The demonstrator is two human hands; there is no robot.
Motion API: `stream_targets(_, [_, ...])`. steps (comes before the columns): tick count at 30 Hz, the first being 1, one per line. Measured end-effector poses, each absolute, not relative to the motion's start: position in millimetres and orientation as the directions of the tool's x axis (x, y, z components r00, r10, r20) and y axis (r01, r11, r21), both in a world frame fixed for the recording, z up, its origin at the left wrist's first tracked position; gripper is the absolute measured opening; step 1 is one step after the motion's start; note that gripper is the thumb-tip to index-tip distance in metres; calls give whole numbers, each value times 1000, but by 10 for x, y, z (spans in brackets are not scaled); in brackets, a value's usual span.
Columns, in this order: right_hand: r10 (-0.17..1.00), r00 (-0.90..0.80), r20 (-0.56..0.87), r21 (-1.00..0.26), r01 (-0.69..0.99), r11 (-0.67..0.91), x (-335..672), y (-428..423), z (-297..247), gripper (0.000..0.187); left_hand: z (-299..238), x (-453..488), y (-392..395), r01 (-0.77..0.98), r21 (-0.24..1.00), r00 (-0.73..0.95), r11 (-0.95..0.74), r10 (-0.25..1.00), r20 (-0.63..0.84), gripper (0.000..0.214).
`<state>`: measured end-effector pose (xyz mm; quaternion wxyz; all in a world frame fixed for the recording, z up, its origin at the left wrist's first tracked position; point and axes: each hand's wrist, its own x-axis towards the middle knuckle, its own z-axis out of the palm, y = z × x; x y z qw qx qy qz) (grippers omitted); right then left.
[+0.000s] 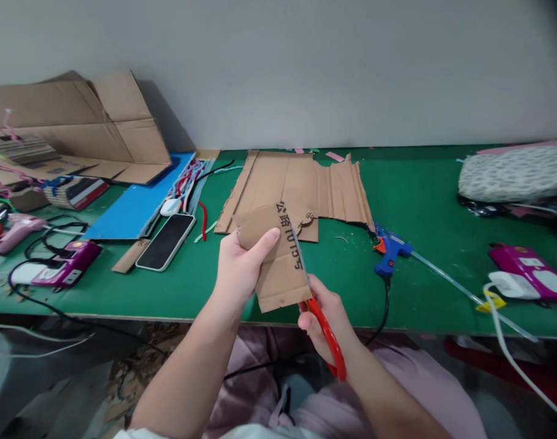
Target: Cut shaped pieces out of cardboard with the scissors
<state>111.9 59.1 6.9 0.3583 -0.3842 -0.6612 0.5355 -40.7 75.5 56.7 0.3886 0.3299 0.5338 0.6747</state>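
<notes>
My left hand [242, 262] grips a piece of brown cardboard [278, 274] with black print, its thumb on top and the fingers hidden beneath. In my right hand [328, 311] are scissors [326, 338] with red handles. Their blade lies along the right side of the cardboard, by the printed characters, and a curled strip stands to the right of the blade. Behind my hands, a larger torn cardboard sheet [278, 177] lies flat on the green table [420, 299].
A blue glue gun [390, 247] with a long clear stick lies at right, near a purple power strip [529, 268]. At left are a phone [166, 242], a blue board [136, 204], pipe cleaners [189, 183], another power strip [68, 262] and a folded cardboard box [118, 122].
</notes>
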Motion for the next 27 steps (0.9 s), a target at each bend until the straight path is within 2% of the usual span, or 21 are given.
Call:
stream_targets(6, [906, -408, 111, -973, 139, 182, 1083, 566, 92, 69, 548, -400, 762, -224, 964, -457, -141, 889, 24, 24])
stream_targets(14, [914, -374, 158, -961, 156, 230, 1091, 582, 38, 66, 588, -391, 764, -274, 958, -435, -83, 899, -47, 28])
stream_targets(17, [910, -381, 166, -954, 171, 246, 1107, 603, 2, 71, 661, -429, 794, -309, 951, -383, -34, 919, -91, 28])
stream_targets(21, [899, -411, 153, -960, 153, 233, 1113, 619, -8, 84, 766, -451, 835, -305, 951, -403, -43, 911, -88, 30])
stream_targets(27, [869, -495, 1, -999, 42, 24, 1070, 586, -12, 106, 736, -463, 818, -296, 952, -407, -82, 912, -48, 27])
